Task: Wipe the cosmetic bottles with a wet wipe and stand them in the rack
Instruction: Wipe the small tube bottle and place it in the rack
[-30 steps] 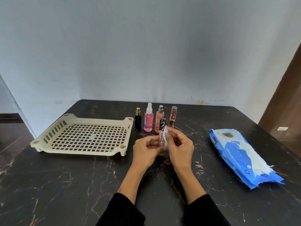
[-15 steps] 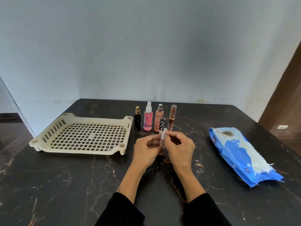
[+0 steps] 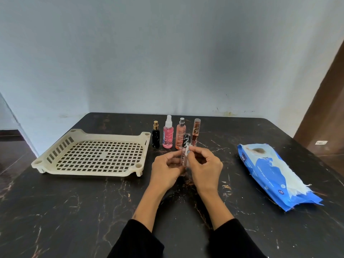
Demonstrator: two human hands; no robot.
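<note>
My left hand (image 3: 164, 170) holds a lip gloss tube (image 3: 184, 153) upright by its lower part; the tube has a black patterned cap. My right hand (image 3: 205, 169) pinches a small white wet wipe (image 3: 188, 148) against the tube's right side. Behind my hands stand a black bottle with a gold cap (image 3: 155, 135), a pink spray bottle (image 3: 168, 132), a peach spray bottle (image 3: 180, 135) and a tall amber tube (image 3: 196, 132). The cream plastic rack (image 3: 93, 170) lies on the table to the left with nothing standing in it.
A blue pack of wet wipes (image 3: 275, 172) lies to the right, with white wipe material sticking out at its near end. The dark marble table (image 3: 74, 211) ends at a pale wall behind. A brown door (image 3: 327, 108) stands at far right.
My right hand has slid the wipe up along the tube. The view has shifted slightly; the bottles and rack have not moved.
</note>
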